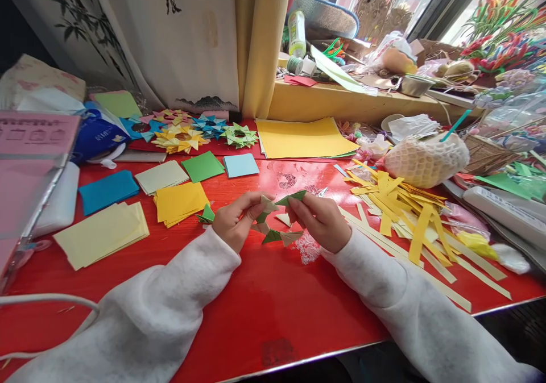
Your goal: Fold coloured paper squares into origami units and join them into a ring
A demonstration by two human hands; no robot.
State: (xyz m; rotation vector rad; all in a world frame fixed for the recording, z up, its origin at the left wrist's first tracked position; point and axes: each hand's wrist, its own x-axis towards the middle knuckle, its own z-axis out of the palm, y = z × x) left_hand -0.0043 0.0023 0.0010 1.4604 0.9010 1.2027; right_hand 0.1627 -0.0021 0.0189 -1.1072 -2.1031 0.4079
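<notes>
Above the red table (273, 309), both my hands are closed on folded paper. My left hand (237, 221) pinches the cream end of an origami chain (272, 236), whose green and cream pieces curve below my fingers. Between thumb and fingers, my right hand (325, 223) grips a green folded paper piece (292, 198). Its tip meets or nearly meets the cream end; whether they are joined I cannot tell. A small cream folded piece (283, 219) shows behind the chain. Another green folded piece (206, 215) lies just left of my left hand.
Stacks of blue paper (108, 192), yellow paper (181, 202) and cream paper (102, 234) lie left. Finished paper stars (180, 138) stand behind them. Paper strips (396, 212) pile up right, near a net-covered cup (429, 158). A white cable (51, 298) crosses the left edge.
</notes>
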